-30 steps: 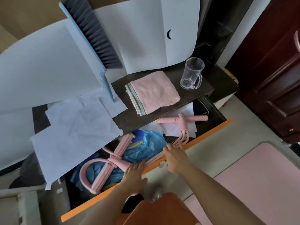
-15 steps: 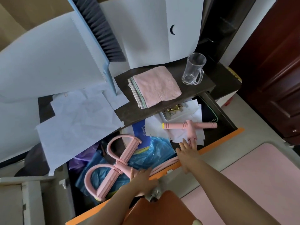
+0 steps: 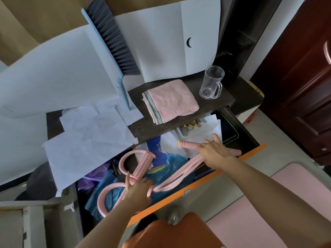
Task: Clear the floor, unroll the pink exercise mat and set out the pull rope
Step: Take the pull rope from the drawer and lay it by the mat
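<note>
Shelf w/ towel, mug

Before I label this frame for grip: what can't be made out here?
- Head view: right hand covers the middle of the pull rope's handle bar; its grip is unseen.
- Left hand hides where the tubes join the foot loops.
- Exercise mat: cut off by the edge.
</note>
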Available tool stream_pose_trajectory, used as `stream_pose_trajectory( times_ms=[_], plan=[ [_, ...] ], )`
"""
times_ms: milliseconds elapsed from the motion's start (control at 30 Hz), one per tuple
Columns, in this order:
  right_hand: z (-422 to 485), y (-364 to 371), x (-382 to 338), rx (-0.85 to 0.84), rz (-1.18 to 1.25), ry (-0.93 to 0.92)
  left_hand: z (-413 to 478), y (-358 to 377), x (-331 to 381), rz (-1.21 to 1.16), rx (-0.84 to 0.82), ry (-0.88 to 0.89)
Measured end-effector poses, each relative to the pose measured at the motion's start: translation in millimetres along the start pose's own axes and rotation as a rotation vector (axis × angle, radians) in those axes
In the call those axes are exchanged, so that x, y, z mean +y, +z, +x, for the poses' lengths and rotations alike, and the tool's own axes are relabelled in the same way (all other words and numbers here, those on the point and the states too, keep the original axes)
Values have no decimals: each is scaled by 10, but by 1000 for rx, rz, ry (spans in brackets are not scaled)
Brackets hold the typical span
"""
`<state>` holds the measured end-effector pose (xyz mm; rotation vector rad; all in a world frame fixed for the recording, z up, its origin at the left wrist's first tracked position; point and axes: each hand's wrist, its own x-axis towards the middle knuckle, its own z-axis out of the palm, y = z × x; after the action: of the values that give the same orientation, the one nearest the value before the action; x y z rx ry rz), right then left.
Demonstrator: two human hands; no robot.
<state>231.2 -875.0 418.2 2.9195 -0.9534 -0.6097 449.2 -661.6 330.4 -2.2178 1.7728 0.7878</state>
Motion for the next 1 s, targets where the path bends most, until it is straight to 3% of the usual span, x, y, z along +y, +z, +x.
stream_pose_trajectory(
  times_ms=[100,233,400,500,600,700,833,1000],
  plan=[
    [-20,-64,77,150,72,64,2,-121,-26,-29,104,-1],
    [-76,-174,256,357,257,203,-16,-456,-26,-307,191,-17],
    [-234,-261,499,625,549,339,-129,-897,103,-489,372,107],
    [-352,-228,624,714,555,448,-183,-1147,259,-584,422,200],
    [-582,-169,716,810,490,516,-179,-1406,447,-512,471,299],
    [-879,68,758,686,356,662,-58,-1640,651,-321,566,444],
    [-1046,587,471,132,349,881,165,-1715,904,-53,730,611],
    [-827,1059,-209,52,967,1153,322,-1655,970,58,762,767]
  ],
)
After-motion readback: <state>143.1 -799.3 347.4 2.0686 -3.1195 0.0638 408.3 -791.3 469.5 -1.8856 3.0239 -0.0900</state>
